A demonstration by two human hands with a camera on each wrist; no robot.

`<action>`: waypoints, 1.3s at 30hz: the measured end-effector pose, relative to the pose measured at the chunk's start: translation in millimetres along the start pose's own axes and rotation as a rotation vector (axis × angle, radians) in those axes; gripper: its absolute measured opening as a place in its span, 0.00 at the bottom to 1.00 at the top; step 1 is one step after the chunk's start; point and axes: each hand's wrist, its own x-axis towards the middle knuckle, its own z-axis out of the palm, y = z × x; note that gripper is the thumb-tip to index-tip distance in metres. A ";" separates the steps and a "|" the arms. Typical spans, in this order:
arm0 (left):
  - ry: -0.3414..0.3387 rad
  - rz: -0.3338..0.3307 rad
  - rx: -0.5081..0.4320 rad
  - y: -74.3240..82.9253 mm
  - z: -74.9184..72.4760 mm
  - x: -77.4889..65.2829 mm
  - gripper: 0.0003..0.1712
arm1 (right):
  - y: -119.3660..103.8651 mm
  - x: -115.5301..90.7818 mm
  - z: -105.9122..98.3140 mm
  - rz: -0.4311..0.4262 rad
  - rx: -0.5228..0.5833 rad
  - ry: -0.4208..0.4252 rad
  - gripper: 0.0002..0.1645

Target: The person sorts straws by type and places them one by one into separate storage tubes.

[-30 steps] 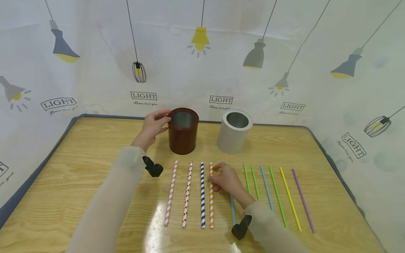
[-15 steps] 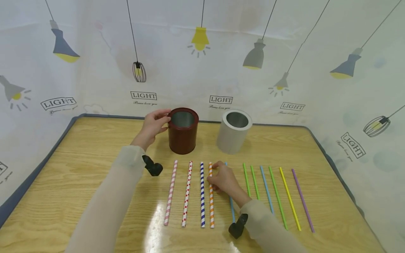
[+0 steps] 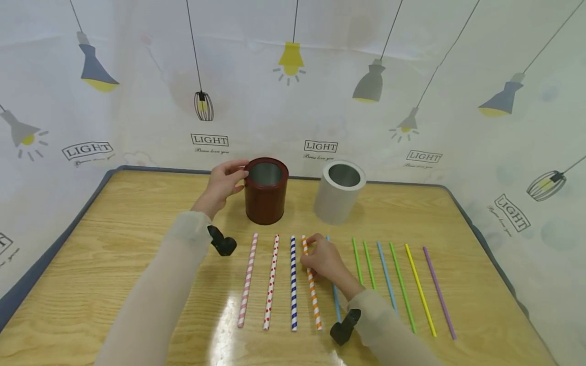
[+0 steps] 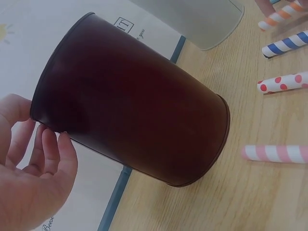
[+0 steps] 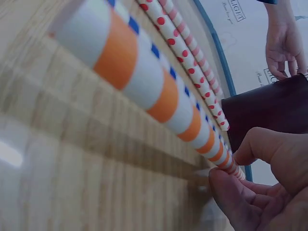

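In the head view my left hand [image 3: 223,185] holds the dark red canister [image 3: 265,204] at the left of its top rim. The left wrist view shows several curled fingertips [image 4: 66,149] against the canister's side. Between thumb and index finger, my right hand [image 3: 326,259] pinches an orange-and-white striped paper straw [image 3: 314,300] near its far end. Seen from the right wrist, the straw [image 5: 163,101] stretches close over the table, its near end toward the camera. Left of it lie a blue-striped straw [image 3: 293,284], a red-dotted straw [image 3: 270,284] and a pink-striped straw [image 3: 247,282].
Behind the straws stands a white canister [image 3: 336,201], open at the top. Several thin plain sticks lie to the right, among them a yellow stick [image 3: 420,290] and a purple stick [image 3: 439,292]. A lamp-printed cloth [image 3: 256,101] surrounds the wooden table [image 3: 137,229].
The orange-striped straw has turned slightly, its near end swinging right, between my right thumb and finger. My left hand stays on the dark red canister.
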 end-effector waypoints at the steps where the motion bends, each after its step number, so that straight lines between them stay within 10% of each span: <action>1: 0.000 0.001 0.002 0.0 0.2 -0.1 0.22 | -0.9 0.2 -1.5 -0.014 0.006 -0.001 0.27; 23: 0.020 0.003 0.006 -3.3 0.2 0.7 0.22 | -58.3 12.1 -44.5 -0.221 0.219 -0.002 0.31; 39: 0.025 0.011 0.005 -2.9 -0.3 -0.1 0.21 | -114.6 59.5 -71.8 -0.354 0.148 0.119 0.31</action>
